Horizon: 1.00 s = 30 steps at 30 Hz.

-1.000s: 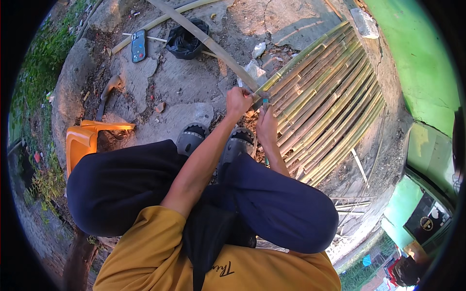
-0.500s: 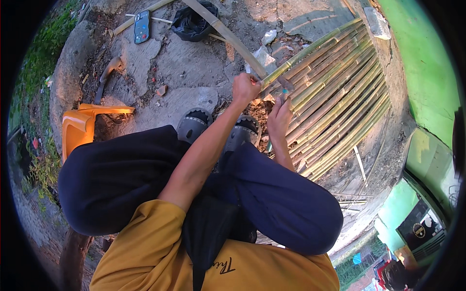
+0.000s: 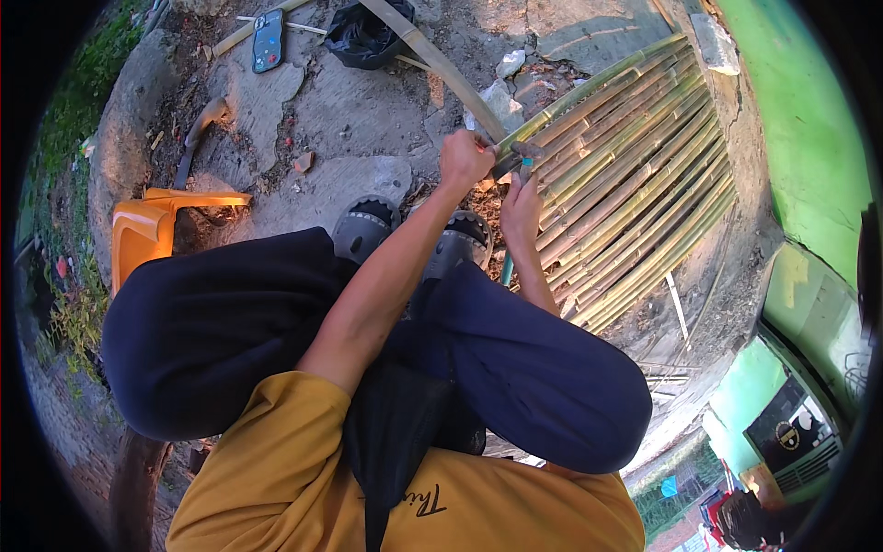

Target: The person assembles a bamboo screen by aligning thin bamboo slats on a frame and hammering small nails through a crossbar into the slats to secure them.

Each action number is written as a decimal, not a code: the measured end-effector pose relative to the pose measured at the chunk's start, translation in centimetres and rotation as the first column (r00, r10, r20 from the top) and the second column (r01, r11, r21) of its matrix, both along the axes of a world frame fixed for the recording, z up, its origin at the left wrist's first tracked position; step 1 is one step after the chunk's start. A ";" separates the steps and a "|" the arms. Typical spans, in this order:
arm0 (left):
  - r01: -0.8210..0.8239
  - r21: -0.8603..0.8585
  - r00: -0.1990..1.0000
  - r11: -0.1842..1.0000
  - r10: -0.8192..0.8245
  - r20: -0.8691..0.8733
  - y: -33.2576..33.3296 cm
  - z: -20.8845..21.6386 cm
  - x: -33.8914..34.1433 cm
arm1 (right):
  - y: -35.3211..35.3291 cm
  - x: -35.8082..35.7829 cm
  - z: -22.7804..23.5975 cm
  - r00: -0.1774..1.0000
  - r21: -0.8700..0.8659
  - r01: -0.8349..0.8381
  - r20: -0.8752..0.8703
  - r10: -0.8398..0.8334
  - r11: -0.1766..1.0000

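Observation:
My right hand (image 3: 521, 210) is wrapped round the handle of a hammer (image 3: 527, 152). A teal stretch of that handle shows below the fist, and the metal head lies over the near end of the outermost bamboo strip (image 3: 575, 95). Close by on the left, my left hand (image 3: 466, 158) is closed with its fingertips at the end of that strip. Whatever it pinches is too small to make out. Many split bamboo strips (image 3: 635, 175) lie side by side as a panel, fanning away to the right of my hands.
A long bamboo slat (image 3: 441, 64) slants down to my left hand. Beyond lie a black plastic bag (image 3: 368, 41) and a phone (image 3: 268, 41). At left are a curved-handled blade (image 3: 189, 156) and an orange plastic piece (image 3: 145, 235). A green wall (image 3: 800, 110) borders the right.
The hammer head has shifted up and left, closer to my left hand, and my right hand has moved slightly left with it. My left hand stays at the strip's end.

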<state>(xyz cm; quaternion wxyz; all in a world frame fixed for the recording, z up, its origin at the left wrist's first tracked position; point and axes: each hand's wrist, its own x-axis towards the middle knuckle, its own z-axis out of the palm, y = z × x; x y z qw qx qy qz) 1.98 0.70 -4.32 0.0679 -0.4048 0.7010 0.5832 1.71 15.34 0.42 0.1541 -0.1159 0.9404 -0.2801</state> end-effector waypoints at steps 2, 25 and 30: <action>0.006 -0.055 1.000 0.998 -0.007 -0.010 -0.1 0.0 0.2 | 0.1 0.2 0.5 0.993 -0.084 -0.053 -0.107 0.044 0.995; 0.015 -0.050 0.998 0.999 -0.012 0.058 0.4 0.8 -0.2 | 6.7 2.1 -0.1 0.910 -0.196 0.391 0.225 -0.347 0.899; 0.053 -0.101 0.997 0.993 -0.047 0.068 0.4 1.2 -0.3 | 5.5 1.1 1.1 0.931 -0.168 0.333 0.214 -0.295 0.928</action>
